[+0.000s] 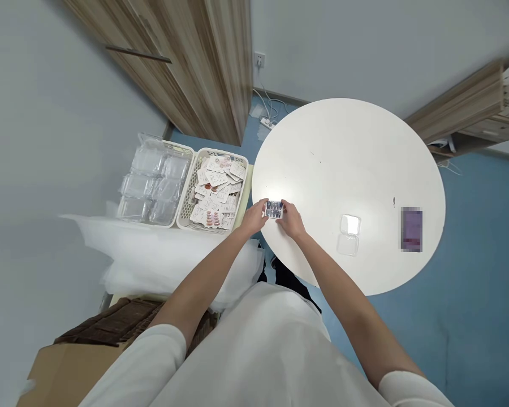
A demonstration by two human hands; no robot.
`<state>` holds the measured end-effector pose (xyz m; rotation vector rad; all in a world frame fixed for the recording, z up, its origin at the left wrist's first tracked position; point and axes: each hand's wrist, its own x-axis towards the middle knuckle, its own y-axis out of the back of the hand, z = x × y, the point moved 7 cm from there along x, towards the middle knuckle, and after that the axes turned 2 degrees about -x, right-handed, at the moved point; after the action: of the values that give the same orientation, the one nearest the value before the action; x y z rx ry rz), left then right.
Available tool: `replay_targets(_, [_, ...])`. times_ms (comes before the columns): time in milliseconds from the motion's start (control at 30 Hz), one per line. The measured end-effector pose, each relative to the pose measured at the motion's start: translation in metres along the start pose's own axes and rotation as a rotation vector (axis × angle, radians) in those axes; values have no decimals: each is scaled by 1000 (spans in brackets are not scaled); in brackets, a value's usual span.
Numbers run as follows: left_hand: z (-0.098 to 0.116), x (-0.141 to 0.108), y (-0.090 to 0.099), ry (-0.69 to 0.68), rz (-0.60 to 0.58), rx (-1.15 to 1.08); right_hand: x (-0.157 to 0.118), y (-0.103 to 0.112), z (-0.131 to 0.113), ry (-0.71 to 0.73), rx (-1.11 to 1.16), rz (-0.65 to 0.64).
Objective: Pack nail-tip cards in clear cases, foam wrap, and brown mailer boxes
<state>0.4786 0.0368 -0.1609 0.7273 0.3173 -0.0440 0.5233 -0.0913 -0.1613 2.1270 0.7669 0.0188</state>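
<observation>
A small card of dark press-on nails [274, 210] is held level over the near left edge of the round white table [343, 141]. My left hand [255, 217] pinches its left side. On its right side, the fingers of my right hand [293, 219] close on the edge. Farther right on the table lies an opened clear plastic case [349, 234], its two halves spread flat and apart from my hands.
Left of the table stands a white basket [181, 217] of nail cards. Beside it, another basket [190, 161] holds stacked clear cases [146, 178]. White foam sheeting [173, 263] drapes below them. A blurred purple item [412, 229] lies at the table's right.
</observation>
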Motion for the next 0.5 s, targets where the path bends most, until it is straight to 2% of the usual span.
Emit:
replay_targets(200, [21, -18, -14, -92, -71, -100, -39, 16, 8, 48, 21, 37])
replay_targets(367, [54, -35, -32, -156, -106, -119, -76, 33, 29, 48, 70, 20])
replay_targets(500, [81, -49, -55, -179, -147, -131, -105, 51, 50, 75, 95, -4])
